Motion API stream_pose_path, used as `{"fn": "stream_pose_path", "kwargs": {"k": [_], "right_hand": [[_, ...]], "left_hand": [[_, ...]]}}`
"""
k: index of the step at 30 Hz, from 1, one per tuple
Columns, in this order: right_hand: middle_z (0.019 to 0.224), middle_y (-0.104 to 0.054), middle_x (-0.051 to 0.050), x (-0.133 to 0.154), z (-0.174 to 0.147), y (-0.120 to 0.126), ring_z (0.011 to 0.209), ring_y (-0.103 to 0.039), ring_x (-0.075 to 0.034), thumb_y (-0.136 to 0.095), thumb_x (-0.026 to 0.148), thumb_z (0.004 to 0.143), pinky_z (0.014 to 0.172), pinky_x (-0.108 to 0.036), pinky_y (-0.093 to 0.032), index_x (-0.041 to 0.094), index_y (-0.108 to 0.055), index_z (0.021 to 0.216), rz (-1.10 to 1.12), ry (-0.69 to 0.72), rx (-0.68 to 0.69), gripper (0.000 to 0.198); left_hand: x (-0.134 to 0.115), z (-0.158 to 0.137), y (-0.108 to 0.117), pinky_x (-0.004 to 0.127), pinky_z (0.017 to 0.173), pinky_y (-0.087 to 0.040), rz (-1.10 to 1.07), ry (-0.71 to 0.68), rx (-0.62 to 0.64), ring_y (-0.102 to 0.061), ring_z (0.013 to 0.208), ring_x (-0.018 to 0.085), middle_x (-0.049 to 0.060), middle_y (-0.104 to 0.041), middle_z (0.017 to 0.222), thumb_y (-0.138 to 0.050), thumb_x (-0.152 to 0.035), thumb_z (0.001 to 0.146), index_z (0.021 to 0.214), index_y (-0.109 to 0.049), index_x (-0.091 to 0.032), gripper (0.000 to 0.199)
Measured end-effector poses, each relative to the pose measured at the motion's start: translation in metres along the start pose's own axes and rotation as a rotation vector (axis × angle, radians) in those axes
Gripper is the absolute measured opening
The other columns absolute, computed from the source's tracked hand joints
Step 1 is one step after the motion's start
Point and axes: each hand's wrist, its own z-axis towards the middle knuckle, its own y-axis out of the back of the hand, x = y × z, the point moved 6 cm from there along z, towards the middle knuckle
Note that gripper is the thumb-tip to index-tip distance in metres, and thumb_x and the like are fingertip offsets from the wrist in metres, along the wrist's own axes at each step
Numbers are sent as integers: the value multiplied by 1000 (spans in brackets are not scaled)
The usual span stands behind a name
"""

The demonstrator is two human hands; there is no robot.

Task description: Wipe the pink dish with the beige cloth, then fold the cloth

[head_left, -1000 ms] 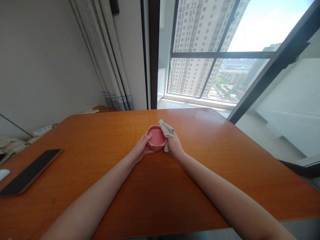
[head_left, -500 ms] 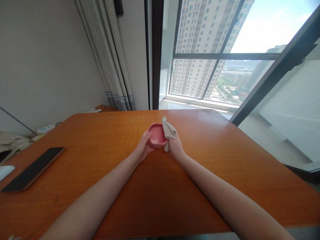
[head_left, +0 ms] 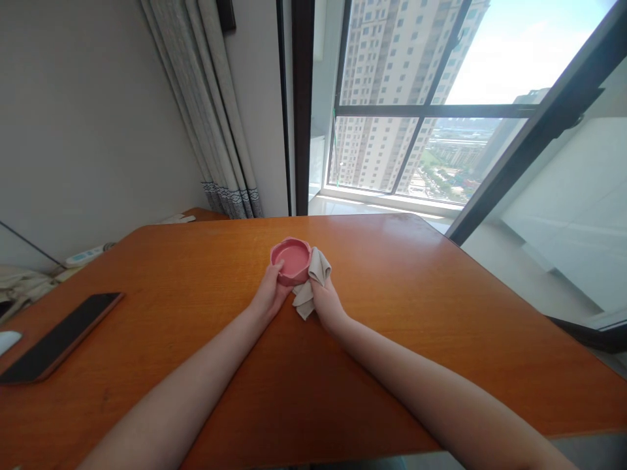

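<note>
Black slab [head_left: 61, 339]: flat on the desk's [head_left: 416, 294] left part.
Left hand [head_left: 269, 288]: fingers pinching the pink dish [head_left: 294, 261] by its left rim, thumb over the edge.
Pink dish: between the hands, over the desk's middle.
Beige cloth [head_left: 304, 300]: folded against the dish's right side, a loose end drooping below.
Right hand [head_left: 327, 305]: fingers pinching the cloth.

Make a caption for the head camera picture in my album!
Left fingers hold a pink dish; right fingers hold a beige cloth.

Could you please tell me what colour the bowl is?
The bowl is pink; see the head view.
</note>
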Motion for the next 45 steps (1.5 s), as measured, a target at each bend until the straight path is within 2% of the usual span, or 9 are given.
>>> {"fn": "stream_pose_path", "kwargs": {"k": [5,10,17,23,27,30,36,40,45], "right_hand": [[139,-47,-3,5,4,6,127,-44,-22,-54,41,81,107,-34,-33,22,-43,135,-5,43,-17,58],[134,-52,-2,36,13,14,125,-45,-20,-55,40,82,109,-34,-30,22,-52,126,-43,250,31,48],[117,-64,-6,-12,15,8,111,-57,-25,-59,50,77,96,-39,-44,20,-59,115,140,-187,51,49],[110,-67,-6,-21,7,-5,103,-61,-26,-64,47,72,92,-41,-46,20,-59,114,170,-178,118,50],[121,-62,-6,-5,21,18,113,-55,-24,-61,47,76,98,-38,-42,21,-54,120,131,-79,-20,52],[124,-60,-5,2,30,27,118,-52,-23,-60,47,77,100,-37,-41,22,-56,119,88,-34,-28,49],[114,-66,-5,-11,17,6,107,-59,-25,-64,46,74,94,-38,-46,21,-60,114,127,-141,123,47],[116,-65,-6,-14,13,-1,106,-61,-23,-63,46,75,95,-37,-46,21,-58,116,241,-163,106,49],[122,-62,-4,-4,29,18,114,-56,-23,-59,48,77,97,-36,-44,22,-57,118,181,-63,22,48]], "left_hand": [[-4,1,2,34,84,-52,97,-16,31,-62,97,19,8,-65,110,-67,-24,73,114,-56,-17,42],[-2,-3,-3,32,81,-51,128,43,5,-60,98,20,7,-63,114,-65,-32,75,114,-58,-19,42],[-7,-1,18,28,79,-49,10,-102,-274,-60,85,17,3,-67,89,-58,-30,75,94,-63,-16,25],[-16,6,22,29,83,-48,-21,-178,-255,-60,89,16,4,-65,100,-57,-27,77,100,-61,-17,26],[-4,4,10,28,81,-49,36,-55,-148,-60,85,14,4,-65,96,-61,-19,73,99,-60,-15,26],[4,1,9,27,78,-49,70,16,-166,-60,82,14,4,-65,91,-62,-22,74,97,-60,-15,24],[-8,1,15,31,87,-48,-80,-115,-261,-58,99,18,4,-65,106,-52,-36,82,103,-61,-19,28],[-15,0,9,29,89,-46,-58,-156,-224,-59,96,16,4,-66,101,-55,-26,79,99,-62,-17,23],[0,-5,3,29,75,-51,45,44,-150,-60,79,14,3,-65,93,-60,-24,75,99,-61,-17,25]]}}
